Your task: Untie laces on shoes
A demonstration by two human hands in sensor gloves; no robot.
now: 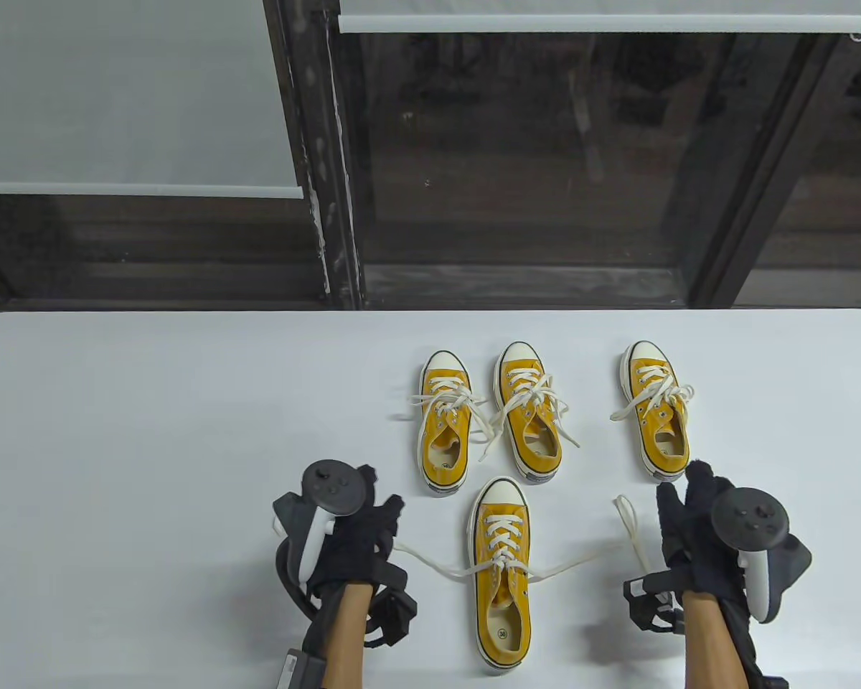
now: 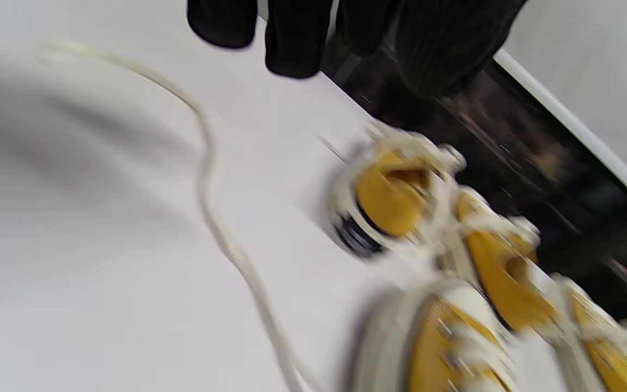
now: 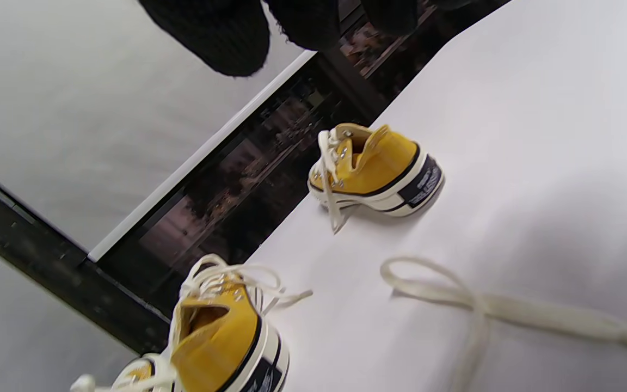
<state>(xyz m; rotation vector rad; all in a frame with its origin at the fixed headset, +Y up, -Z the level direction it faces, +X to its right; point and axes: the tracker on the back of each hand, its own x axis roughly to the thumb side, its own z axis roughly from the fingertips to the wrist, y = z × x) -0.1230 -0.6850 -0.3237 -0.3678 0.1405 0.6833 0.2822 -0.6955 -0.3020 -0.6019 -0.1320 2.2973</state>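
Four yellow sneakers with white laces stand on the white table (image 1: 151, 430). The nearest sneaker (image 1: 501, 574) has its bow undone. Its left lace end (image 1: 430, 563) and right lace end (image 1: 581, 560) lie spread flat on the table. My left hand (image 1: 387, 517) hovers by the tip of the left lace, and its fingers (image 2: 297, 43) hold nothing above the lace (image 2: 210, 207). My right hand (image 1: 681, 488) is beside the looped tip of the right lace (image 3: 477, 305), fingers spread and empty. Three more sneakers (image 1: 445, 430) (image 1: 527, 413) (image 1: 656, 409) stand behind it, their laces in loose bows.
The table's far edge (image 1: 430, 312) borders a dark window frame. The right sneaker (image 3: 379, 169) sits just beyond my right hand's fingers. The left wrist view is blurred; it shows the left rear sneaker (image 2: 395, 201) and the toe of the near one (image 2: 444, 348).
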